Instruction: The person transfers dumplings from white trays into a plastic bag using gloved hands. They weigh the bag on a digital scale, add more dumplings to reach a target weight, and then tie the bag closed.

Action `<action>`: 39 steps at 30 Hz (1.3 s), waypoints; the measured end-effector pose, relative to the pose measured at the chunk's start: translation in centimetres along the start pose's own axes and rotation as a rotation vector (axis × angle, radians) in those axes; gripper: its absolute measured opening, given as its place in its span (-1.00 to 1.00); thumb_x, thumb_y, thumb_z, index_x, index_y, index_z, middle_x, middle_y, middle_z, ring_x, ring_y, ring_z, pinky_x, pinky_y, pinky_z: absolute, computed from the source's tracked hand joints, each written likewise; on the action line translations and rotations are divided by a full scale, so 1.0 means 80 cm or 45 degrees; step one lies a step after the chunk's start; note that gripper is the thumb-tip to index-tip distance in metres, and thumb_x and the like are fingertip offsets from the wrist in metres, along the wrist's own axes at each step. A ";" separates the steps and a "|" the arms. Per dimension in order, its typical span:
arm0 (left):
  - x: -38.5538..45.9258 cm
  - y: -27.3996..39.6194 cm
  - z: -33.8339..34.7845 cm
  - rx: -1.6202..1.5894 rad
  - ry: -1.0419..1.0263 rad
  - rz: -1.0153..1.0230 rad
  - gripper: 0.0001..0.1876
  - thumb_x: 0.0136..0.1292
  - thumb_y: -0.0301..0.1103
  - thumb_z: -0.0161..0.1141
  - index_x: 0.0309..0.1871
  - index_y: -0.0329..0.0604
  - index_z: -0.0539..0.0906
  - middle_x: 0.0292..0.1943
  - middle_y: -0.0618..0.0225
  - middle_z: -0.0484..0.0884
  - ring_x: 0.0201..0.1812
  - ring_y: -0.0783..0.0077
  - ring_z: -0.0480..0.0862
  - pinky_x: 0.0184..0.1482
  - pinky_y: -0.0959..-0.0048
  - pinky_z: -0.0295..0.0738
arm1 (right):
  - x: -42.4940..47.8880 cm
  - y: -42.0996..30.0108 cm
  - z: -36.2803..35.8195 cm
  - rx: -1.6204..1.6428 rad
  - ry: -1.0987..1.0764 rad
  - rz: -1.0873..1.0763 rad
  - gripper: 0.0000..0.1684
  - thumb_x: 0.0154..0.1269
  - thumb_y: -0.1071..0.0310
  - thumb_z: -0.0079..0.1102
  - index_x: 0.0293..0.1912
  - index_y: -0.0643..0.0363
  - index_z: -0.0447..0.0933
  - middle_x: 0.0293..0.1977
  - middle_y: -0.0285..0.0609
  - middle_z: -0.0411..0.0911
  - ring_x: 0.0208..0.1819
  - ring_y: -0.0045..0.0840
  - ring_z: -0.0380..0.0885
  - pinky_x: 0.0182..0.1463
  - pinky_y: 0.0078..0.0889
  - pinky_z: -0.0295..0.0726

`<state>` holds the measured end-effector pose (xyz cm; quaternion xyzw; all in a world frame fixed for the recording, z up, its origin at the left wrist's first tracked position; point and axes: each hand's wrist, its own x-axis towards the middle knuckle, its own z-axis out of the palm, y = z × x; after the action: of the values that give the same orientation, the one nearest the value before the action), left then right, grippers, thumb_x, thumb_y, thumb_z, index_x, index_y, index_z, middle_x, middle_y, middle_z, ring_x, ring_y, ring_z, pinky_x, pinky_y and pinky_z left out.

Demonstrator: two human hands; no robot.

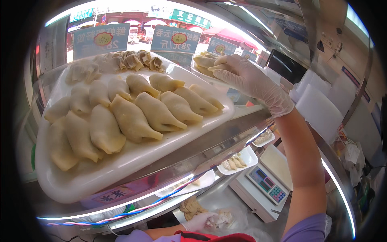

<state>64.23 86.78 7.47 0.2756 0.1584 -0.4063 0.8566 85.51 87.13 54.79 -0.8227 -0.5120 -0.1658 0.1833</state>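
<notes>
My right hand [242, 75], in a clear glove, reaches to the far tray with its thumb and fingers closed around a dumpling. More long folded dumplings [204, 61] lie just left of the fingertips. Low in the view, my gloved left hand [199, 221] grips a clear plastic bag [231, 219] with pale pieces in it; its fingertips are partly hidden. A large white tray [136, 161] fills the left side, bearing rows of plump dumplings [133, 118] and, at its far end, smaller pleated ones [133, 61].
A digital scale [266, 184] stands below my right forearm. Smaller white trays [252, 152] of dumplings sit on the lower level. A twisted cord [169, 196] runs along the shelf edge. Signs [174, 38] stand behind the trays; stacked white sheets [320, 109] are at right.
</notes>
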 end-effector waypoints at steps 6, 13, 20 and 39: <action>0.026 -0.012 -0.004 0.026 -0.109 0.004 -0.77 0.34 -0.22 0.11 -0.42 -0.10 0.52 -0.64 0.48 0.38 -0.64 0.53 0.32 -0.51 0.47 0.30 | 0.003 -0.019 -0.018 -0.035 -0.211 0.283 -0.26 0.19 -0.31 0.17 0.10 0.10 0.48 -0.13 -0.07 0.62 -0.10 -0.42 0.60 -0.05 -0.50 0.51; 0.008 -0.008 0.002 0.028 -0.032 0.055 -0.80 0.36 -0.25 0.06 -0.19 -0.19 0.59 -0.62 0.48 0.37 -0.63 0.56 0.30 -0.50 0.48 0.29 | -0.023 0.001 -0.030 0.152 -0.274 0.254 -0.44 0.27 0.00 0.18 0.15 0.11 0.46 0.07 -0.05 0.49 0.15 -0.41 0.45 0.19 -0.48 0.41; 0.024 -0.011 -0.006 0.071 -0.023 0.091 -0.74 0.35 -0.24 0.07 -0.03 -0.20 0.58 -0.60 0.49 0.40 -0.61 0.56 0.34 -0.49 0.47 0.31 | -0.027 0.010 -0.034 0.180 -0.302 0.102 -0.41 0.18 0.08 0.28 0.15 0.12 0.50 -0.03 -0.13 0.55 0.06 -0.49 0.48 0.13 -0.50 0.45; 0.026 -0.019 -0.006 0.090 -0.106 0.129 -0.73 0.42 -0.27 -0.08 -0.07 -0.25 0.56 -0.59 0.51 0.37 -0.62 0.61 0.29 -0.50 0.53 0.28 | -0.033 0.044 -0.032 0.107 -0.201 0.292 -0.43 0.21 0.00 0.25 0.12 0.10 0.51 -0.12 -0.15 0.62 -0.06 -0.59 0.54 0.08 -0.62 0.46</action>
<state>64.26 85.00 5.56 0.2964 0.0940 -0.3788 0.8717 87.32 82.42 55.31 -0.8779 -0.4339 -0.0570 0.1944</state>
